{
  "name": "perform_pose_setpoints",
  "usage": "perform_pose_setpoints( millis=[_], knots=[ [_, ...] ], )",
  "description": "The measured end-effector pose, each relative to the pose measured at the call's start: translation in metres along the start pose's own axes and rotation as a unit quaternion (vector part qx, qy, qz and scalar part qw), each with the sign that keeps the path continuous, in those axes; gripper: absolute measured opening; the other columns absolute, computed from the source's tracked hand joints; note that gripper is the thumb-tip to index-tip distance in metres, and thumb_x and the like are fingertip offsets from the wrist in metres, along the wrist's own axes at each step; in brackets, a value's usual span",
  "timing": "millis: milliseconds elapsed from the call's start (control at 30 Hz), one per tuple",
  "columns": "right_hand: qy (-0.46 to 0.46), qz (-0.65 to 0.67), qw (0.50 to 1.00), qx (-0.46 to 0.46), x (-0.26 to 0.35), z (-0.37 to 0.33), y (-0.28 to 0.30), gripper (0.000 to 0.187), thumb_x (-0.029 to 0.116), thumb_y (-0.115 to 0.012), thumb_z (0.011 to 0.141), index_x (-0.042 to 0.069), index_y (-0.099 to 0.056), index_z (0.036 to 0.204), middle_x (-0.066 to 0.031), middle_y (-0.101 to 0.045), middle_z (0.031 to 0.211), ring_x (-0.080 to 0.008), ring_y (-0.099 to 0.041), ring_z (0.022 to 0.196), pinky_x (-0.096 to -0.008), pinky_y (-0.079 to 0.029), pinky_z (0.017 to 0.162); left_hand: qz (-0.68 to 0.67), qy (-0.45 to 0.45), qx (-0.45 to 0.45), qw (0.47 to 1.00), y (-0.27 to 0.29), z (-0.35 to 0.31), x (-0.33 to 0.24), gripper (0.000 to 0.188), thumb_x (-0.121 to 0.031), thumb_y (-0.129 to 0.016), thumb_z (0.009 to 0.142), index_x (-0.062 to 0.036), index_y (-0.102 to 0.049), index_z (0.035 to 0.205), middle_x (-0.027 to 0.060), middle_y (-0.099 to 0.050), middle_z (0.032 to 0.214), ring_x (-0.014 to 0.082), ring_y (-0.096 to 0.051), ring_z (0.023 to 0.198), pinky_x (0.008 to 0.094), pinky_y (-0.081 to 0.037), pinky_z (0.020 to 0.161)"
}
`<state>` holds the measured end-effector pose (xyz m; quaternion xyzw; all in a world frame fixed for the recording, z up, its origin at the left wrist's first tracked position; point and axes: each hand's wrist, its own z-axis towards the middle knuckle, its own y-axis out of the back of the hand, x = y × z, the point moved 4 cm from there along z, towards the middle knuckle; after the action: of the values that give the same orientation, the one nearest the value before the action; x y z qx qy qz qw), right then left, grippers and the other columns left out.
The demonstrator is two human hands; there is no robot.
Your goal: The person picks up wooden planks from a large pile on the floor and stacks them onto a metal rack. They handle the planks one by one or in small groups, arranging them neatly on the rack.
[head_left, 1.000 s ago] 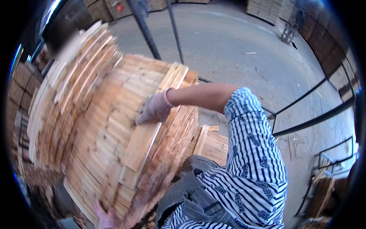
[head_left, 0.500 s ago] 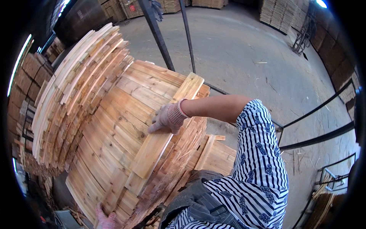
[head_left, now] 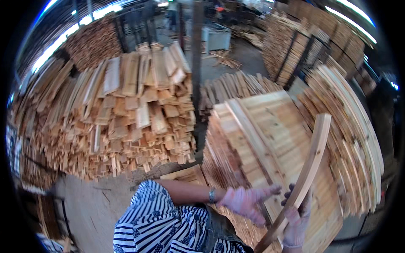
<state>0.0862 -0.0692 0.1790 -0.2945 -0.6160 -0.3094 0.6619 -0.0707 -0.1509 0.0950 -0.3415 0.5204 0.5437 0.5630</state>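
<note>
1. The left hand, in a pinkish-white knitted glove, was spread wide with its fingers apart; it held nothing that could be seen. It hovered near the plank described below; whether it touched the wood could not be determined.
2. The right hand, in a pale glove with dark fingertips, gripped a long, narrow, light-brown wooden plank.
3. The plank was tilted, its upper end pointing away from the person, above a broad, flat-topped stack of pale wooden boards.
4. A long, knotted brown board lay lengthwise on that stack, toward its left side.
5. A tall, layered stack of light-edged boards stood just beside it, to the right.
6. A large pile of short, uneven tan planks stood to the left.
</note>
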Motion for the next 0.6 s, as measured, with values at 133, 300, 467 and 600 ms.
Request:
perform_pose_setpoints(
  millis=[133,300,467,600],
  knots=[
    [0.003,0.092,0.993,0.071,-0.002,0.063,-0.101,0.086,0.02,-0.073,0.083,0.007,-0.034,0.159,-0.012,-0.058,0.135,-0.0177,-0.06,0.107,-0.0301,-0.052,0.09,-0.108,-0.088,-0.168,0.976,0.026,-0.035,0.014,0.14,-0.046,-0.089,0.076,-0.003,0.013,0.161,0.0202,-0.027,0.165,0.0284,-0.028,0.152,0.0366,-0.029,0.122],
    [-0.034,0.144,0.972,0.183,-0.047,0.121,-0.276,0.074,-0.005,-0.059,0.089,0.01,-0.036,0.158,-0.0105,-0.055,0.137,-0.0152,-0.059,0.106,-0.0264,-0.051,0.088,0.048,0.254,-0.266,0.929,0.131,-0.147,-0.01,0.13,-0.05,-0.076,0.09,-0.0037,0.024,0.157,0.0295,-0.036,0.157,0.0313,-0.041,0.144,0.0382,-0.037,0.117],
    [-0.148,0.296,0.874,0.355,-0.125,0.143,-0.386,0.064,0.007,-0.059,0.097,0.012,-0.036,0.156,-0.0197,-0.062,0.129,-0.0255,-0.068,0.099,-0.0359,-0.063,0.077,0.347,0.09,-0.554,0.751,0.309,-0.385,-0.051,0.071,-0.034,-0.071,0.097,-0.0048,-0.04,0.154,0.0176,-0.049,0.152,0.031,-0.043,0.144,0.0435,-0.04,0.117],
    [-0.199,0.229,0.852,0.426,-0.137,0.131,-0.45,0.07,0.014,-0.063,0.099,0.016,-0.03,0.16,-0.0177,-0.06,0.132,-0.0252,-0.067,0.106,-0.0375,-0.061,0.082,0.445,0.468,-0.645,0.41,0.439,-0.551,-0.127,0.104,-0.064,-0.071,0.085,0.0038,-0.032,0.154,0.0257,-0.054,0.144,0.0352,-0.055,0.132,0.0424,-0.046,0.111]
  ],
)
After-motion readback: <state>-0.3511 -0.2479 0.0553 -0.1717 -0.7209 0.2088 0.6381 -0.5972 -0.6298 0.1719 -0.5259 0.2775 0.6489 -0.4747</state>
